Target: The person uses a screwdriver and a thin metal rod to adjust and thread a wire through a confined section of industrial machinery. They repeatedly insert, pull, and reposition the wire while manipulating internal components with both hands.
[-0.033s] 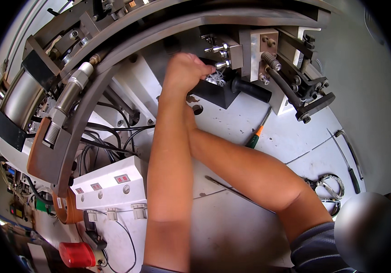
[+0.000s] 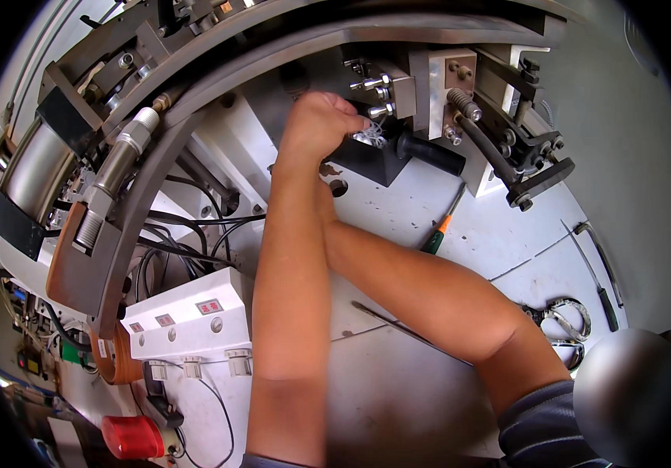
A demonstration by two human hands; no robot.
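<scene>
My left hand point(image 2: 321, 123) reaches up under the curved metal frame point(image 2: 296, 58) of a machine. Its fingers curl and the thumb points right, closed on something I cannot make out. Just beside the thumb is a black box-like tray point(image 2: 385, 165) with tangled white, stringy scraps point(image 2: 370, 136) in it. A black cylindrical handle point(image 2: 438, 157) sticks out of the tray's right side. My right forearm point(image 2: 406, 269) crosses behind the left one, and that hand is hidden there, its fingers out of sight.
A screwdriver point(image 2: 443, 226) with a green and orange handle lies right of my arms. Scissors point(image 2: 568, 321) and thin tools are farther right. At left stand a white control box point(image 2: 195, 316), black cables point(image 2: 187, 222) and a red lamp point(image 2: 131, 437). Bolts and a spring point(image 2: 464, 101) jut out above.
The fingers and thumb of my left hand have shifted very slightly. Both forearms and the surrounding things look the same.
</scene>
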